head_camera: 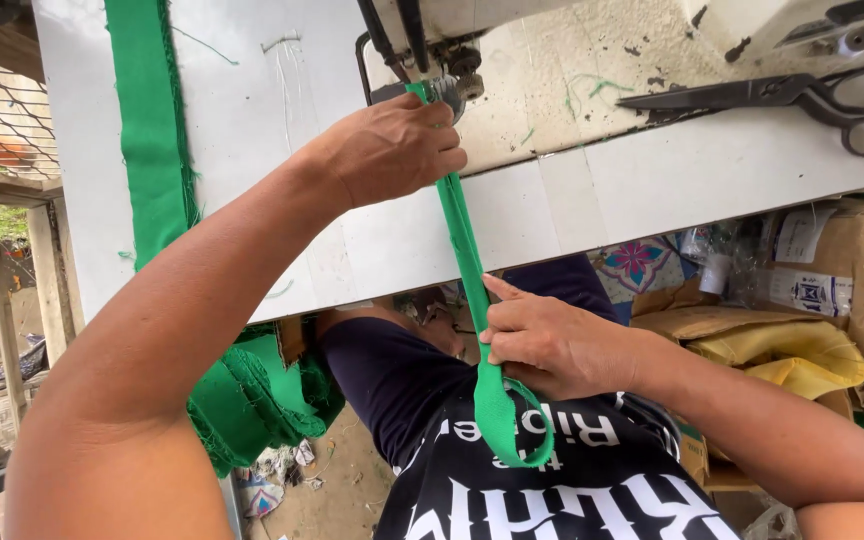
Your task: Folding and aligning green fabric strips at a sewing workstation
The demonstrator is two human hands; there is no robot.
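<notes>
A narrow folded green fabric strip runs from the sewing machine's presser foot down over the white table edge toward my lap. My left hand pinches the strip close to the foot, on the table. My right hand grips the same strip below the table edge, pulling it taut. Below that hand the strip's end hangs in a loop over my dark printed shirt.
Large black scissors lie on the table at the right. A wide green fabric band lies along the table's left side, with more green cloth bunched under it. Brown bags and a yellow bag sit under the table at right.
</notes>
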